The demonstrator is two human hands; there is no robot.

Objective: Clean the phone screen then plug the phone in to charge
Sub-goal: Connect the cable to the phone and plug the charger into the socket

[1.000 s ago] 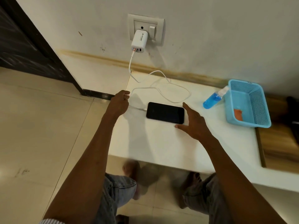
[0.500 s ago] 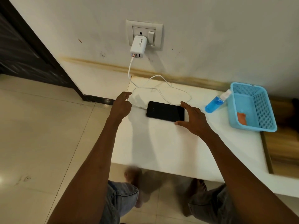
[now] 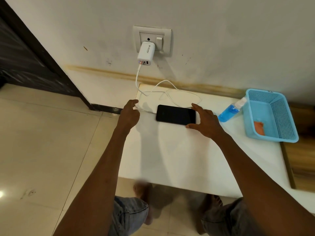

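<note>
A black phone [image 3: 175, 114] lies flat with a dark screen on the white table [image 3: 170, 155]. A white cable [image 3: 170, 84] runs from the white charger [image 3: 146, 53] in the wall socket [image 3: 164, 40], loops over the table and ends at the phone's left end. My right hand [image 3: 204, 121] holds the phone's right end, thumb on the near corner and index finger on the far corner. My left hand [image 3: 129, 114] hovers just left of the phone beside the cable, fingers loosely curled, holding nothing that I can see.
A spray bottle [image 3: 228, 113] of blue liquid leans against a light blue mesh basket [image 3: 272, 138] at the table's right; an orange cloth [image 3: 259, 127] lies inside it. A wooden surface adjoins on the right. Tiled floor and a dark door frame are to the left.
My right hand has moved in from beside the phone and now touches its right end with thumb and index finger. My left hand has stayed by the cable.
</note>
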